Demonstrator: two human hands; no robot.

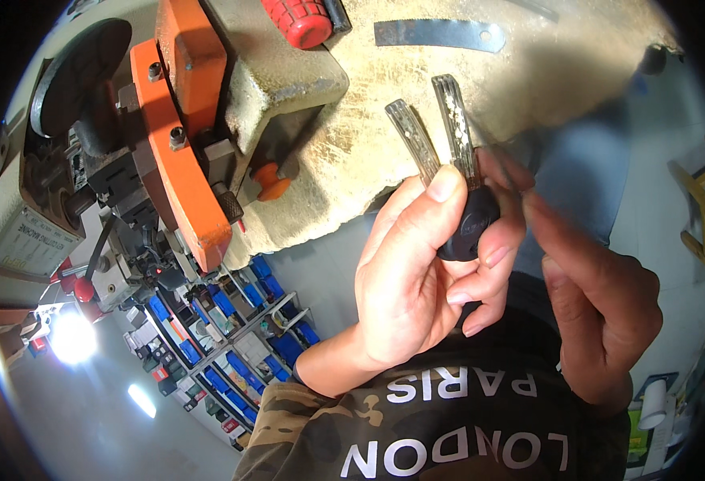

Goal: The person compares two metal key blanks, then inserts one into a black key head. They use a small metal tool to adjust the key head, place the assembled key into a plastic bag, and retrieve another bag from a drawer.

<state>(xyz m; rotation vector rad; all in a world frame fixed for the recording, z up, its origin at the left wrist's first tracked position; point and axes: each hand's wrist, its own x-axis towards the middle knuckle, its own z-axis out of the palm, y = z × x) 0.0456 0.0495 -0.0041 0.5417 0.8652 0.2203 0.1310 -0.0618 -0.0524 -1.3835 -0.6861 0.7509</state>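
Observation:
My left hand (412, 260) pinches two keys side by side, with their blades pointing away from me. One key (455, 120) has a grooved metal blade and a black plastic head (473, 228). Bright, rough spots run along that blade. The other key (412, 136) shows a narrower-looking grooved blade; its head is hidden behind my thumb. My right hand (597, 301) is closed beside them, thumb and fingers around a thin dark rod-like tool (506, 164). The tool lies close to the black-headed key; whether it touches cannot be made out.
A worn, pale work surface (352, 172) lies beyond my hands. On it are a toothed metal blade (437, 34) and a red-handled tool (300, 20). A key cutting machine with an orange bar (180, 152) stands at left. Shelves with blue bins (232, 353) are lower left, a wooden stool (701, 200) far right.

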